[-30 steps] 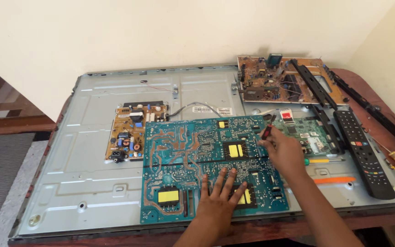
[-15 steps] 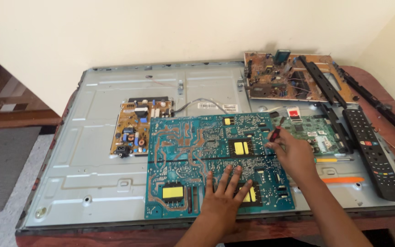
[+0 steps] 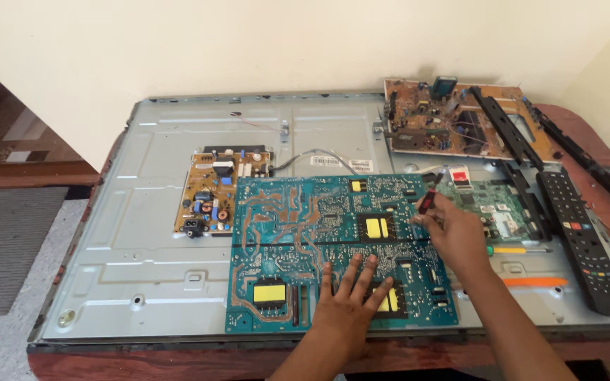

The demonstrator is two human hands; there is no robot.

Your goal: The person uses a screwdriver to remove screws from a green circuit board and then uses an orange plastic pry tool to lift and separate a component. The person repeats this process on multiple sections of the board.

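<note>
A small red and black tool (image 3: 426, 202) is pinched in the fingers of the right hand (image 3: 453, 236), right over the far right edge of the big blue-green circuit board (image 3: 305, 233). The left hand (image 3: 351, 296) is laid flat on the board's near edge, fingers spread. The board is flat, thin and covered in shiny lines and yellow squares. It is lying on a grey metal panel (image 3: 150, 240) on the surface, beside a black remote (image 3: 584, 240).

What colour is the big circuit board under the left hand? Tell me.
Teal-green with yellow patches: the big circuit board, under the left hand, head view.

Cream wall (image 3: 178, 42) (plain), wooden table (image 3: 178, 363)
</note>
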